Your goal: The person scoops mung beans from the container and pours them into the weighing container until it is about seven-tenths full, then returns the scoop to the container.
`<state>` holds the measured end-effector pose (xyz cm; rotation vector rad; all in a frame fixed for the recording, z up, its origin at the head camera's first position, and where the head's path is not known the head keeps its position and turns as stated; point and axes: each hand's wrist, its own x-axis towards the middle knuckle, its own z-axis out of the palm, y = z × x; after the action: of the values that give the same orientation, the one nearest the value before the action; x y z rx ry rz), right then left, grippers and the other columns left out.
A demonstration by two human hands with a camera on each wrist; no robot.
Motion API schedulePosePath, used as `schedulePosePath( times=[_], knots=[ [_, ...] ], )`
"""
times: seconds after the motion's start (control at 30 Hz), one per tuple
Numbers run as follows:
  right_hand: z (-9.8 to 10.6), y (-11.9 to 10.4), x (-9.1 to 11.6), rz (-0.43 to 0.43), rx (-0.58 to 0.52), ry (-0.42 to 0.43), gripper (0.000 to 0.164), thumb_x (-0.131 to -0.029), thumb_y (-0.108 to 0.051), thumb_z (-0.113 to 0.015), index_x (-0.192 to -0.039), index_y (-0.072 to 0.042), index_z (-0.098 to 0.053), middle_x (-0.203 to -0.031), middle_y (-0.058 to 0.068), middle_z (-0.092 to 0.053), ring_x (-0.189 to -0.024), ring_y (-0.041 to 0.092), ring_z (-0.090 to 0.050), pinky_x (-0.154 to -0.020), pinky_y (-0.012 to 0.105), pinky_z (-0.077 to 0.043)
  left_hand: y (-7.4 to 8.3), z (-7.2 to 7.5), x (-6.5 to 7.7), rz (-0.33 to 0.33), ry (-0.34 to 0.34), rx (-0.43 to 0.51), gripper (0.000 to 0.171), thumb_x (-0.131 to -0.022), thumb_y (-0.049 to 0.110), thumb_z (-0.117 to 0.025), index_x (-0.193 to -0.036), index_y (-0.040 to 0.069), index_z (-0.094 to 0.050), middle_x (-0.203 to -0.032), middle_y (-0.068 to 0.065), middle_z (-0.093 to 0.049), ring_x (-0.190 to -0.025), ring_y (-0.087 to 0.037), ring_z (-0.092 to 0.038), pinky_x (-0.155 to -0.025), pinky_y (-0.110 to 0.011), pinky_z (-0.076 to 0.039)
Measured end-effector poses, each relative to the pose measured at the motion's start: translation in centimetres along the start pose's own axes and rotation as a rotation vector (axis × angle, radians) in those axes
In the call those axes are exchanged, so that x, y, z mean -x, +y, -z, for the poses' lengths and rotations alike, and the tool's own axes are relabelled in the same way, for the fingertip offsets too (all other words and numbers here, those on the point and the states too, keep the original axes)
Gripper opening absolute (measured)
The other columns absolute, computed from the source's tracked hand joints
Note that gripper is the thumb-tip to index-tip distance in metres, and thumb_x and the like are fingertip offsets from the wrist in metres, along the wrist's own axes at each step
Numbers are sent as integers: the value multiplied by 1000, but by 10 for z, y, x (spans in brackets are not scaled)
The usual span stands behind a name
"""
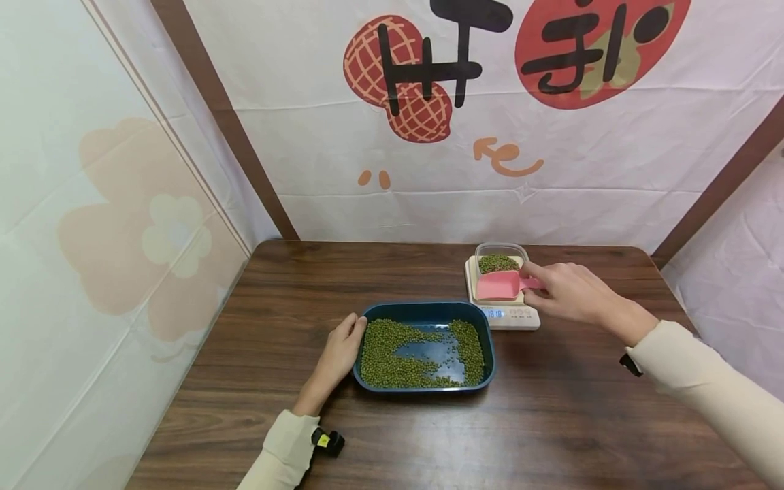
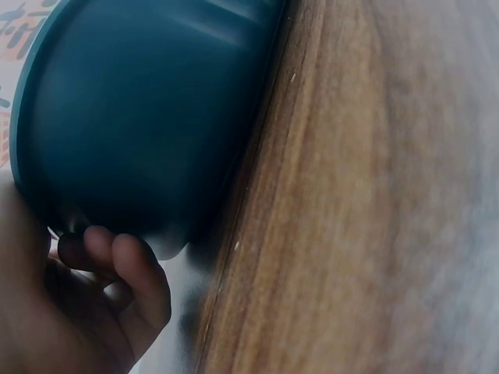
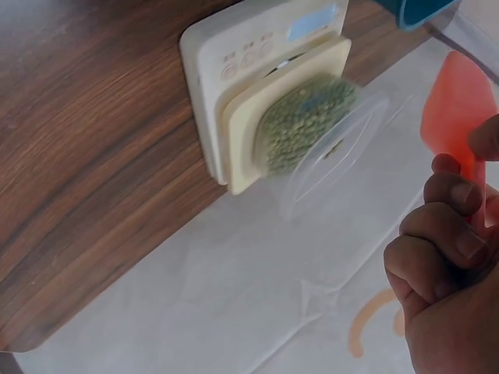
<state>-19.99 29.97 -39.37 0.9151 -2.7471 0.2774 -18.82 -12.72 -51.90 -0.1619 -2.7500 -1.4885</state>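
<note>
My left hand grips the left rim of a dark blue tray, its fingers curled against the outer wall. Green beans, mung beans by their look, lie thick along the tray's left and right sides, with bare bottom showing between. By its handle my right hand holds a pink scoop above a kitchen scale. On the scale's platform stands a clear plastic container with green beans in it. No beans show in the scoop.
A lit display faces front on the scale, just behind the tray's right corner. The brown wooden table ends at the back against a printed white cloth. Another cloth hangs at the left.
</note>
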Motion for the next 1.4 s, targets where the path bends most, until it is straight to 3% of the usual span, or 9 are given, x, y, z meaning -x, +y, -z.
schedulePosePath(
  times=[0.27,0.5,0.67,0.97,1.17,1.4],
  knots=[
    [-7,-23,-2,75,18,-7,17,-81,-26,-64,-97,-19,-61,-52,-13,-42,-43,6,-34,-38,26,-27,-1,0,1,2,-8,2,41,-106,42,-36,-80,10,-41,-65,-7,-33,-52,-21,-29,-48,-29,-29],
    [-11,-42,-7,107,40,-75,20,-82,-33,-68,-97,-22,-61,-67,-13,-49,-49,9,-40,-44,28,-36,-2,0,0,5,-7,0,40,-106,41,-36,-80,10,-41,-66,-8,-34,-53,-23,-30,-48,-30,-28],
    [-16,-53,-10,149,45,-109,18,-80,-33,-68,-91,-22,-58,-60,-11,-38,-46,9,-33,-41,27,-27,-1,0,0,8,-5,1,40,-106,40,-37,-80,10,-41,-66,-7,-34,-52,-22,-30,-49,-29,-29],
    [-30,-65,-14,229,27,-117,13,-78,-28,-65,-83,-22,-54,-55,-14,-31,-47,6,-32,-43,25,-23,-2,0,0,1,-3,8,41,-106,43,-37,-79,11,-41,-66,-8,-34,-54,-23,-31,-50,-29,-29],
    [-35,-70,-14,269,25,-144,14,-77,-26,-66,-82,-21,-53,-51,-17,-33,-45,2,-35,-40,23,-24,-1,0,0,7,8,7,41,-106,41,-38,-79,10,-41,-66,-8,-34,-54,-23,-31,-50,-29,-29],
    [-41,-73,-14,255,35,-227,14,-77,-25,-65,-88,-20,-59,-51,-16,-39,-45,3,-39,-38,25,-30,0,0,0,15,6,3,41,-106,41,-38,-79,11,-40,-66,-7,-34,-54,-23,-31,-50,-29,-29]
  ],
)
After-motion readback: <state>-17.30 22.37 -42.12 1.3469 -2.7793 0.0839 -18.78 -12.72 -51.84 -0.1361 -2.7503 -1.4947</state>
